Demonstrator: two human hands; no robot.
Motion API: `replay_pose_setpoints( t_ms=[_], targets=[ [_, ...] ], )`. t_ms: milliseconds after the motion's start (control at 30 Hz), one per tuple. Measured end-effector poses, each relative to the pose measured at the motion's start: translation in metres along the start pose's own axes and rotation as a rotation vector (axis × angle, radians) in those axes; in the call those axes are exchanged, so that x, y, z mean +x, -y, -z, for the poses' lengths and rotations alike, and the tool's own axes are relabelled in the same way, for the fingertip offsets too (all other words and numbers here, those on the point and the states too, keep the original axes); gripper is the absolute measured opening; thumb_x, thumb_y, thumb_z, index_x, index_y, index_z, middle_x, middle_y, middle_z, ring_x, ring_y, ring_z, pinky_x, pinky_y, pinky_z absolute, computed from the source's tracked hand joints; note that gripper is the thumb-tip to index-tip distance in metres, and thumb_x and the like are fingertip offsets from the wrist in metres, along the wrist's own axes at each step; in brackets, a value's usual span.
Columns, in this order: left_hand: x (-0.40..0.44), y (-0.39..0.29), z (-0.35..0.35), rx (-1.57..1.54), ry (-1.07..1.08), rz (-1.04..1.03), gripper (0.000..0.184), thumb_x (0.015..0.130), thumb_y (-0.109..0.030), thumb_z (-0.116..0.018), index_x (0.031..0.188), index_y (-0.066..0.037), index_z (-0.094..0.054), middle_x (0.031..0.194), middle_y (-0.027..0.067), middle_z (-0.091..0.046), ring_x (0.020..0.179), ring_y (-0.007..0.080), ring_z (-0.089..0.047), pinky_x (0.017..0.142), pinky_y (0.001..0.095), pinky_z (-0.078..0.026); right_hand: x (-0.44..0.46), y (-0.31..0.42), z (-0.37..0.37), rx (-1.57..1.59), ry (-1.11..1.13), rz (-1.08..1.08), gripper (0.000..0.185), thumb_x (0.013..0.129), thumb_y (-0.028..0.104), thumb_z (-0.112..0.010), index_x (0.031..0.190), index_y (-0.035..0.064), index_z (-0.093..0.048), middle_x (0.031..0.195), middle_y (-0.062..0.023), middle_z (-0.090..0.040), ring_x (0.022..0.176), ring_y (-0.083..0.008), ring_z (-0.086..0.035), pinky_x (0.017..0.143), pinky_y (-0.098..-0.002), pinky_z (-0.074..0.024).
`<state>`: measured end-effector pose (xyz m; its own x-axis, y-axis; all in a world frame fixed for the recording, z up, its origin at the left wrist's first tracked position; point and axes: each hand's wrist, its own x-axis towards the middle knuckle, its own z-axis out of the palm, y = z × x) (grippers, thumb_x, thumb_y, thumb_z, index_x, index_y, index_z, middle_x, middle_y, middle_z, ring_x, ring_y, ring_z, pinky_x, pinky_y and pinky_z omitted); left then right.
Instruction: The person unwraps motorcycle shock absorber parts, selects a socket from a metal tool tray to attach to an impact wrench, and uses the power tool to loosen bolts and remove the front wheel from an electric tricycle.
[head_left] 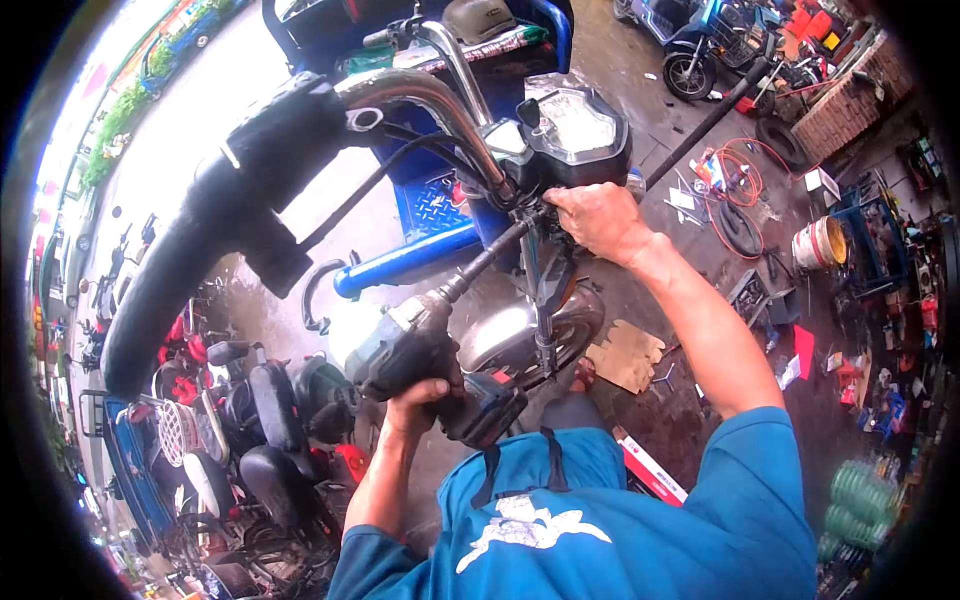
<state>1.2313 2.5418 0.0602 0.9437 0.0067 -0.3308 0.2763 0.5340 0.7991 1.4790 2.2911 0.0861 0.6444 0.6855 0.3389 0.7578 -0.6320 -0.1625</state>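
Observation:
My left hand (420, 397) is wrapped around the grip of a cordless impact wrench (400, 350). A long socket extension (490, 258) runs from the wrench up to the front of the vehicle's steering column, where its tip meets the handlebar clamp area. There my right hand (600, 222) is closed with its fingertips pressed together; what they pinch is hidden. Just above it sits the instrument display (580, 125). The chrome handlebar (430, 92) curves left to a black padded grip cover (240, 170). Beneath the wrench are the chrome front fender (500, 335) and wheel.
A blue cargo bed (430, 205) lies behind the steering column. Parked scooters (270, 430) crowd the left side. On the floor at right are a cardboard piece (627, 357), a coiled orange hose (745, 180), a bucket (820, 243) and scattered tools.

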Motion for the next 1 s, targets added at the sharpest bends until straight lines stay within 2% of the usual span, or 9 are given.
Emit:
replay_pose_setpoints(
  t_ms=[400,567,633,700,733,833,867,900,1000],
  targets=[
    [0.003,0.014,0.012,0.063,0.076,-0.044,0.059,0.066,-0.024,-0.072,0.116,0.001,-0.053,0.079,0.0091,-0.057,0.072,0.0227,-0.058,0.066,0.0341,-0.048,-0.001,-0.002,-0.003,0.032,-0.008,-0.015,0.019,0.079,0.013,-0.06,0.097,0.0101,-0.067,0.075,-0.0134,-0.067,0.069,-0.0304,-0.067,0.06,-0.0434,-0.0542],
    [0.019,-0.003,0.035,1.353,0.206,-0.357,0.03,0.076,-0.016,-0.068,0.103,-0.005,-0.064,0.09,0.0057,-0.066,0.08,0.0241,-0.064,0.078,0.0355,-0.052,0.002,0.001,0.006,0.029,0.058,-0.048,0.022,0.08,0.013,-0.06,0.1,0.0112,-0.068,0.077,-0.0123,-0.068,0.07,-0.029,-0.067,0.061,-0.0411,-0.0542],
    [0.022,-0.01,0.03,1.102,0.096,-0.429,0.025,0.081,-0.017,-0.067,0.104,-0.007,-0.065,0.087,0.0076,-0.067,0.075,0.0264,-0.066,0.075,0.0338,-0.054,0.002,0.0,0.005,0.031,0.054,-0.052,0.022,0.08,0.014,-0.061,0.1,0.0112,-0.068,0.077,-0.0124,-0.068,0.07,-0.0293,-0.067,0.061,-0.0414,-0.0543],
    [0.04,-0.004,0.067,1.427,0.195,-0.341,0.024,0.083,-0.017,-0.066,0.105,-0.006,-0.064,0.088,0.0071,-0.067,0.079,0.0238,-0.065,0.075,0.0323,-0.053,0.001,0.0,-0.001,0.05,0.02,-0.048,0.02,0.079,0.014,-0.061,0.097,0.0104,-0.067,0.075,-0.0135,-0.067,0.069,-0.0313,-0.067,0.061,-0.044,-0.0544],
    [0.035,-0.007,0.072,1.374,0.174,-0.314,0.026,0.081,-0.016,-0.066,0.104,-0.005,-0.064,0.087,0.0066,-0.066,0.079,0.0225,-0.064,0.073,0.0324,-0.052,0.001,0.0,-0.003,0.052,0.018,-0.041,0.02,0.079,0.014,-0.061,0.098,0.0103,-0.067,0.075,-0.0139,-0.067,0.07,-0.0317,-0.067,0.061,-0.0442,-0.0544],
    [0.003,-0.017,0.055,0.642,0.063,-0.113,0.031,0.075,-0.016,-0.068,0.102,-0.002,-0.062,0.085,0.0054,-0.061,0.078,0.0187,-0.059,0.068,0.0324,-0.049,0.004,0.0,-0.001,0.023,0.071,-0.046,0.022,0.08,0.014,-0.061,0.101,0.0105,-0.067,0.074,-0.016,-0.067,0.07,-0.0334,-0.067,0.062,-0.045,-0.0546],
    [0.007,-0.024,0.048,0.492,0.073,0.099,0.035,0.072,-0.014,-0.069,0.104,-0.001,-0.061,0.084,0.0064,-0.06,0.076,0.0191,-0.058,0.067,0.0326,-0.048,0.004,0.001,0.001,0.044,0.096,-0.058,0.022,0.08,0.014,-0.06,0.1,0.0101,-0.068,0.073,-0.017,-0.067,0.069,-0.0337,-0.067,0.062,-0.0451,-0.0545],
    [0.005,-0.028,0.02,0.258,0.048,0.081,0.045,0.068,-0.015,-0.069,0.108,0.001,-0.057,0.083,0.0083,-0.059,0.075,0.0179,-0.058,0.068,0.0309,-0.047,0.004,0.0,0.001,0.03,0.093,-0.072,0.022,0.08,0.014,-0.06,0.101,0.0109,-0.068,0.074,-0.0157,-0.067,0.07,-0.0321,-0.067,0.062,-0.0435,-0.0544],
    [0.001,-0.022,0.006,0.121,-0.017,0.144,0.054,0.065,-0.018,-0.071,0.113,0.002,-0.054,0.082,0.009,-0.059,0.074,0.0189,-0.058,0.069,0.0317,-0.048,0.003,0.001,0.0,0.033,0.089,-0.092,0.023,0.081,0.014,-0.059,0.101,0.0119,-0.069,0.076,-0.0145,-0.067,0.07,-0.0305,-0.067,0.062,-0.0417,-0.0545]
  ],
)
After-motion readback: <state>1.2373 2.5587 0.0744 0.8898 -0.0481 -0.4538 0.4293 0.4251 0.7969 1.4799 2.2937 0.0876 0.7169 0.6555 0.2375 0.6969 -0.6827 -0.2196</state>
